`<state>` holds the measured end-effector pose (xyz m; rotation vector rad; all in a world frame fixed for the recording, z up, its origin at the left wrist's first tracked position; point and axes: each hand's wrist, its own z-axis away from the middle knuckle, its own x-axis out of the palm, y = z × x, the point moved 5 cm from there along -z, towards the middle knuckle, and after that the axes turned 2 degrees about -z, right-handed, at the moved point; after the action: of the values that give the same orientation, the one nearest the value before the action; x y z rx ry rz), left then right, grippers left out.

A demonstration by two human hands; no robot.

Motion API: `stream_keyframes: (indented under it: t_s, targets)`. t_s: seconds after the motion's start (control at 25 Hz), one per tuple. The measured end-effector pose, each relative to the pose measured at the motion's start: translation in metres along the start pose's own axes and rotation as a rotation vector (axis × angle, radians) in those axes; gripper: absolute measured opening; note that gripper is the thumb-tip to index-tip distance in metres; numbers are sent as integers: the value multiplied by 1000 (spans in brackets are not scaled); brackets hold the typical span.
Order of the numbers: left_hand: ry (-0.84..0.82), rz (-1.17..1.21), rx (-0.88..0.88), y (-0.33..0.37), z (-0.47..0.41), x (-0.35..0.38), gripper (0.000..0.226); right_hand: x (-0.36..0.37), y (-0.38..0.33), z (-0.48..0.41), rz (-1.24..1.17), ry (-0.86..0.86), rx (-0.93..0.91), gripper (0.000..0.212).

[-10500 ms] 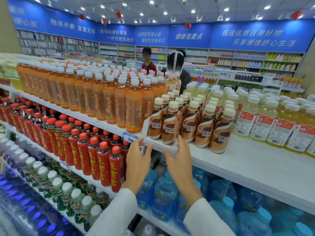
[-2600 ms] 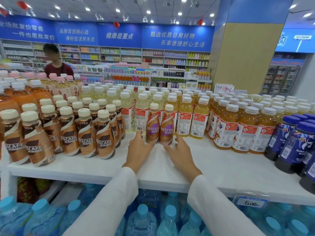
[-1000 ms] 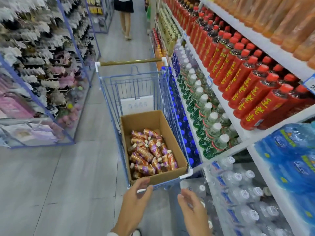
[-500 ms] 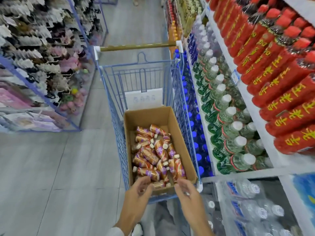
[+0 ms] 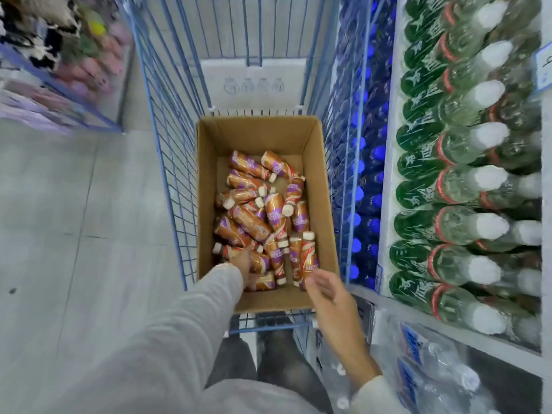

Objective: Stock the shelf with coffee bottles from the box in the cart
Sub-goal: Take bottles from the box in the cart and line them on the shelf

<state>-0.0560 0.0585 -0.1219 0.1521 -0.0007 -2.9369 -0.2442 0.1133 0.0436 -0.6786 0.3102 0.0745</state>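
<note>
both hands have dropped from the shelf into the box (image 5: 324,222): left hand (image 5: 242,264) curls among the bottles (image 5: 257,210), grip hidden; right hand (image 5: 327,289) closes on one near bottle (image 5: 309,258). next load begins; cart (image 5: 176,162) beyond.

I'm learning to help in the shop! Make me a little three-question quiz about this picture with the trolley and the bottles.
1. True or false: the brown cardboard box sits inside the blue wire cart.
2. Which hand reaches deeper among the brown-and-purple coffee bottles: the left hand or the right hand?
3. The green-labelled bottles with white caps are: A) in the box, B) on the shelf beside the cart, C) on the floor.

Key: 1 true; 2 left hand; 3 B.
</note>
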Motion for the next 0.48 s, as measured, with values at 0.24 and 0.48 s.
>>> stream_keyframes:
  t_s: [0.24,0.48]
  targets:
    - [47,-73,-9,5,-54,10,62,18,-1,-40,73,-69,61,23]
    - [127,-89,225,-4,-6,-34,72,63,-24,-113,196,-177,22,29]
